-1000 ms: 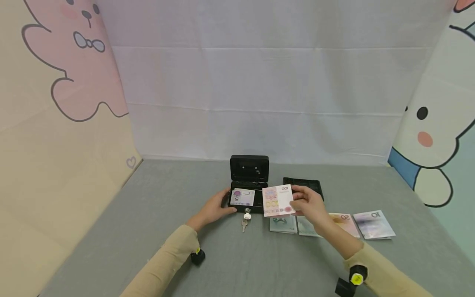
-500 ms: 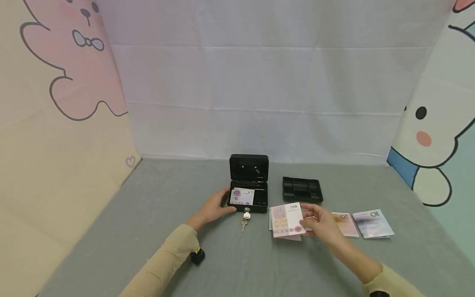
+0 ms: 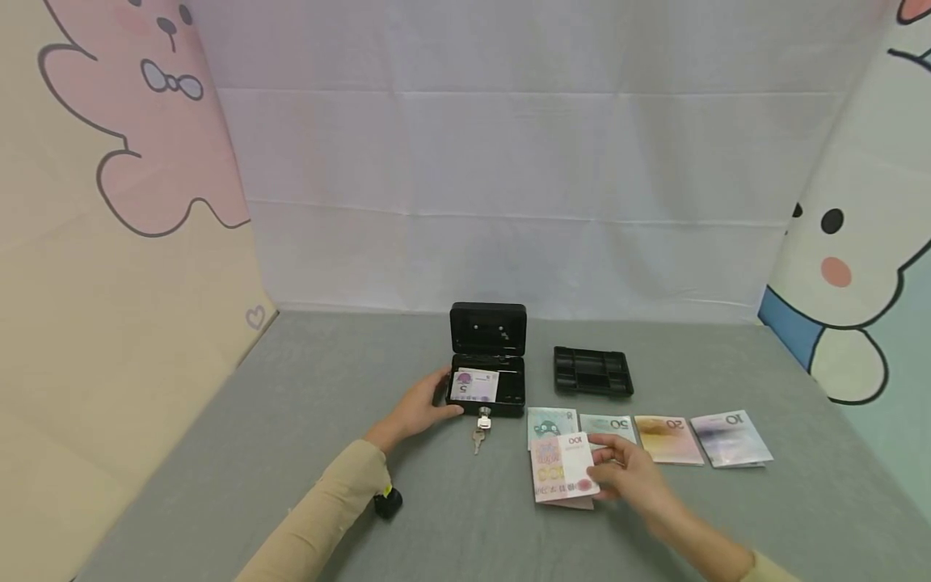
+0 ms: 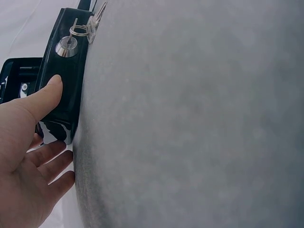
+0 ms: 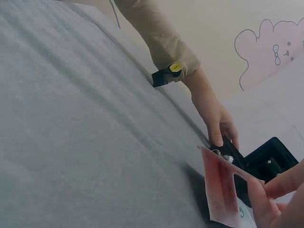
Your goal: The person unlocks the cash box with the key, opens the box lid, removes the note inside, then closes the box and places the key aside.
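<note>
A small black cash box (image 3: 513, 388) stands with its lid (image 3: 488, 327) up and a 5 banknote (image 3: 474, 386) inside. Its front lock carries a ring of keys (image 4: 91, 29). My left hand (image 3: 416, 406) holds the box's left front corner, thumb (image 4: 47, 97) on the front face and fingers beside the side wall. With the thumb and fingers of my right hand (image 3: 631, 475) I pinch a folded pink 100 banknote (image 3: 560, 465) by its right edge. In the right wrist view the pink banknote (image 5: 221, 190) hangs over the grey cloth, partly in front of the box.
Behind the notes lies a black compartment tray (image 3: 592, 373). A row of folded banknotes stretches rightward: a green one (image 3: 551, 420), a 50 (image 3: 608, 423), a 20 (image 3: 669, 440) and a 10 (image 3: 730, 440). A white curtain (image 3: 509, 202) closes off the back.
My right hand has drawn the 100 banknote from beside the cash box toward me, uncovering the tray and the green notes. The left hand has stayed at the box.
</note>
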Action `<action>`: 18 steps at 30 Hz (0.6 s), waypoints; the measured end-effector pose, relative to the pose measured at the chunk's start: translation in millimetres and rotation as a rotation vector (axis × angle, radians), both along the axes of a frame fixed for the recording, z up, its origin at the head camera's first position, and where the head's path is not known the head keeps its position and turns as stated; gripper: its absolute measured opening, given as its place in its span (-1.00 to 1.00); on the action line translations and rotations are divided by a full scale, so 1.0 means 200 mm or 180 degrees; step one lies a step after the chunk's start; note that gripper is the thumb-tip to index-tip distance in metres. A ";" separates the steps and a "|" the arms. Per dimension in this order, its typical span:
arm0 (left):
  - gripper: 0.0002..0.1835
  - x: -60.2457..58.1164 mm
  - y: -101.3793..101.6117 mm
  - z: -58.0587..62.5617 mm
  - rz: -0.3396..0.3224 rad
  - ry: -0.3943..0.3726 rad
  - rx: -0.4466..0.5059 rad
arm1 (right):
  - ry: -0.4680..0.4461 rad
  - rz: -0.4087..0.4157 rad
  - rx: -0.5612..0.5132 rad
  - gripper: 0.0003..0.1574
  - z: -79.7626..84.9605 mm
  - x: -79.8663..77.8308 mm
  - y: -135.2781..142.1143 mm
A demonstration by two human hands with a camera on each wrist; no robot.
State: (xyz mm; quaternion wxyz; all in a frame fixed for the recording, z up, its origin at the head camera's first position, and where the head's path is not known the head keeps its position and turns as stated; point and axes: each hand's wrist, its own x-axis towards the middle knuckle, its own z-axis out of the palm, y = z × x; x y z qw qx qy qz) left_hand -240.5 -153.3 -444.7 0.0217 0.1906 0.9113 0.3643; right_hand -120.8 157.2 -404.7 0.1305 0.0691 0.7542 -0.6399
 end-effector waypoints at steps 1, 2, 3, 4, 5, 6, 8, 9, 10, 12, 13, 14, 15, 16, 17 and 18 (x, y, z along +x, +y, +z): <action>-0.19 0.00 0.00 0.00 -0.0003 0.0001 0.0008 | -0.0029 -0.0021 0.0012 -0.35 -0.01 0.01 0.00; -0.19 0.00 0.00 0.00 -0.0008 0.0003 0.0016 | -0.0055 -0.0036 0.0024 -0.34 -0.02 0.01 -0.01; -0.19 0.00 0.00 0.00 -0.0014 0.0009 0.0019 | -0.0083 -0.0057 0.0036 -0.34 -0.03 0.02 -0.01; -0.19 0.00 0.00 0.00 -0.0013 0.0011 0.0025 | -0.0103 -0.0069 0.0045 -0.34 -0.04 0.02 -0.01; -0.19 0.00 0.00 0.00 -0.0020 0.0031 0.0038 | -0.0114 -0.0083 0.0051 -0.34 -0.05 0.03 -0.01; -0.19 0.00 0.00 0.00 -0.0031 0.0052 0.0046 | -0.0123 -0.0091 0.0046 -0.34 -0.06 0.03 -0.02; -0.19 0.00 0.00 0.00 -0.0029 0.0056 0.0034 | -0.0136 -0.0107 0.0037 -0.33 -0.07 0.04 -0.02; -0.19 0.00 0.00 0.00 -0.0024 0.0047 0.0023 | -0.0151 -0.0097 0.0030 -0.32 -0.07 0.04 -0.02; -0.19 0.00 0.00 0.00 -0.0020 0.0047 0.0022 | -0.0171 -0.0091 0.0037 -0.32 -0.07 0.04 -0.02; -0.19 0.00 0.00 -0.01 -0.0006 0.0029 0.0002 | -0.0202 -0.0067 0.0051 -0.31 -0.08 0.05 -0.03; -0.19 0.00 0.00 0.00 0.0004 0.0019 -0.0007 | -0.0218 -0.0062 0.0062 -0.31 -0.08 0.05 -0.03; -0.19 0.00 0.00 0.00 0.0006 0.0017 -0.0008 | -0.0236 -0.0054 0.0071 -0.31 -0.08 0.05 -0.03; -0.19 0.00 0.00 0.00 0.0010 0.0011 -0.0006 | -0.0245 -0.0054 0.0076 -0.31 -0.09 0.06 -0.03; -0.19 0.00 0.00 0.00 0.0014 0.0009 -0.0012 | -0.0246 -0.0062 0.0079 -0.31 -0.09 0.06 -0.03; -0.19 0.00 0.00 0.00 0.0017 0.0002 -0.0013 | -0.0234 -0.0052 0.0077 -0.31 -0.09 0.06 -0.03; -0.19 0.00 0.00 0.00 0.0021 -0.0003 -0.0017 | -0.0234 -0.0047 0.0081 -0.31 -0.10 0.06 -0.03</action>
